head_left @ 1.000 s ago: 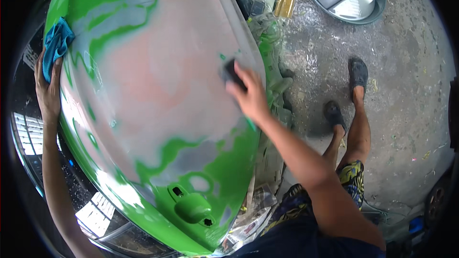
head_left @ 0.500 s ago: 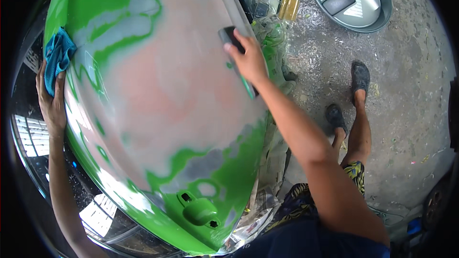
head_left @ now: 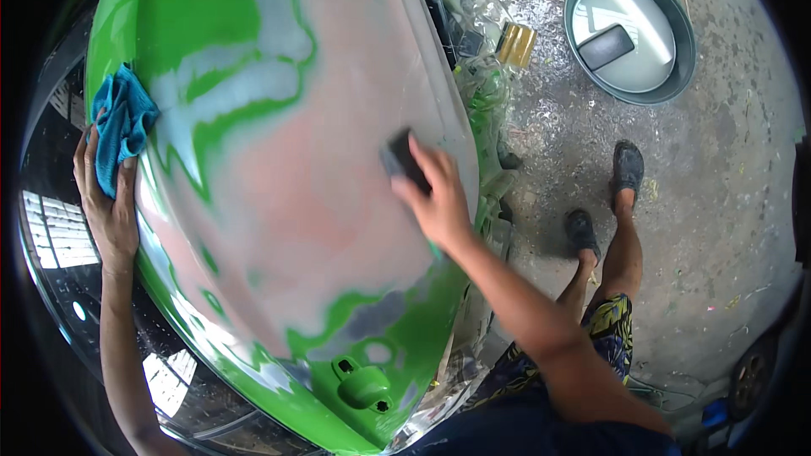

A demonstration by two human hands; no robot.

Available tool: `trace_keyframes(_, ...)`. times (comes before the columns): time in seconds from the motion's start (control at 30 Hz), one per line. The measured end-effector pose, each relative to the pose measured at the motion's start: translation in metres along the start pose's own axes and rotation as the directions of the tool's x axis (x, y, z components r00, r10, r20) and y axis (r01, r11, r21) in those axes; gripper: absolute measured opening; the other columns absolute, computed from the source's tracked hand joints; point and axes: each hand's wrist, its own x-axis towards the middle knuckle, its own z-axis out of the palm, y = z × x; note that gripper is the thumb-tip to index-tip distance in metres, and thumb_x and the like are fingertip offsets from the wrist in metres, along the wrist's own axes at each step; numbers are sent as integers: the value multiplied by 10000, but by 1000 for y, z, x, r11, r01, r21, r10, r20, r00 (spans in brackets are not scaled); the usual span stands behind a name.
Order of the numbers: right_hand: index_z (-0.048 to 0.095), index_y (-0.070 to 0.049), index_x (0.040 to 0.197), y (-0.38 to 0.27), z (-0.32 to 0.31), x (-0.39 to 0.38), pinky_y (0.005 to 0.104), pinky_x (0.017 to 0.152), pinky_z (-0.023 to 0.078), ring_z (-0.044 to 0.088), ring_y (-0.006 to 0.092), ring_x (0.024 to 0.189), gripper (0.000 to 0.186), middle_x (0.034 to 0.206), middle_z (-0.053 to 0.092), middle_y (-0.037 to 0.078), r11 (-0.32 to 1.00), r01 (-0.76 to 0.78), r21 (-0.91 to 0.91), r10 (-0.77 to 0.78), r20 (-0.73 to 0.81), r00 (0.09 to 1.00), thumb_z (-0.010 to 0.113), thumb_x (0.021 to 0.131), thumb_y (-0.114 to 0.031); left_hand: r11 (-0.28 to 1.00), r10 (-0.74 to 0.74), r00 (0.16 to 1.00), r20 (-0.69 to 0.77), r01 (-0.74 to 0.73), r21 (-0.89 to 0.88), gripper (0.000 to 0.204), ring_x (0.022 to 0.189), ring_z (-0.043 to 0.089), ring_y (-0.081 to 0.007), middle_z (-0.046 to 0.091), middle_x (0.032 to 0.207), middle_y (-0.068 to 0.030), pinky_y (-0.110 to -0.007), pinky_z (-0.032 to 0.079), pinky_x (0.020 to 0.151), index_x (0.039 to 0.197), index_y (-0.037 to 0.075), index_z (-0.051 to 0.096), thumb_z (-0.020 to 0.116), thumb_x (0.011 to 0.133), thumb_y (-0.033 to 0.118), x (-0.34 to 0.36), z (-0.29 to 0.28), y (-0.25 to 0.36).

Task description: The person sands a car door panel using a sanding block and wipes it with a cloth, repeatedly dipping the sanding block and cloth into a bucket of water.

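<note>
A green car panel (head_left: 187,2), patched with sanded pink and grey areas, fills the left and middle, a recessed handle cup (head_left: 361,384) near its lower end. My left hand (head_left: 111,203) rests at the panel's left edge, fingers closed on a blue cloth (head_left: 125,114) beside the dark glass. My right hand (head_left: 439,203) grips a black block (head_left: 397,152) over the sanded pink area, toward the panel's right side; the block is slightly blurred.
A grey basin (head_left: 684,34) of liquid holds a dark block (head_left: 606,46). Plastic sheeting (head_left: 481,93), newspaper and a gold-coloured piece (head_left: 515,44) lie along the panel's right. My legs and dark clogs (head_left: 627,169) stand on grey floor. A wheel (head_left: 748,380) sits at lower right.
My right hand and block moved up, then back down along the panel. The view has shifted, so the panel and basin appear lower. My left hand still holds the cloth at the edge.
</note>
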Motion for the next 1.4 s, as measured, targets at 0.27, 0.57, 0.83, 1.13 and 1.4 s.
trace_keyframes(0.27, 584, -60, 1450, 68, -29, 181, 401, 983, 485, 616, 331, 1141, 587, 1210, 632, 177, 997, 40, -61, -47, -108, 993, 752, 954, -325, 996, 60, 998, -17, -61, -69, 511, 1445, 443, -361, 469, 1543, -196, -467, 343, 1198, 1499, 34, 518, 631, 1033, 210, 19, 8, 11)
trace_keyframes(0.57, 595, -50, 1436, 46, -16, 165, 425, 977, 481, 609, 338, 1130, 560, 1185, 633, 191, 997, 53, -50, -59, -123, 991, 749, 957, -297, 995, 8, 1000, 14, -7, -101, 583, 1498, 372, -377, 464, 1564, -170, -526, 308, 1229, 1527, 59, 491, 664, 1008, 260, 9, 0, 3)
trace_keyframes(0.83, 554, -62, 1494, -15, 7, 54, 451, 1120, 434, 590, 359, 1272, 633, 1336, 620, 188, 996, 68, 54, -67, -13, 998, 773, 938, -271, 999, 38, 998, 54, -38, 7, 618, 1491, 368, -410, 476, 1570, -158, -560, 308, 1221, 1522, 73, 493, 690, 971, 272, 0, -13, 1)
trace_keyframes(1.13, 582, -1, 1441, 20, 6, 178, 404, 1103, 444, 593, 351, 1290, 601, 1337, 634, 227, 1000, -17, 11, 17, -4, 1000, 762, 944, -285, 1000, 14, 997, 72, -16, 15, 649, 1493, 357, -419, 478, 1568, -156, -583, 290, 1221, 1525, 64, 489, 663, 988, 385, -2, 3, 4)
trace_keyframes(1.4, 631, 16, 1367, 49, -36, 327, 383, 938, 511, 659, 322, 1106, 537, 1148, 660, 222, 972, 166, -168, -198, -197, 960, 732, 974, -336, 996, 65, 998, -4, -65, -66, 648, 1490, 352, -449, 478, 1566, -178, -604, 295, 1211, 1536, 79, 466, 676, 978, 331, 15, 12, 19)
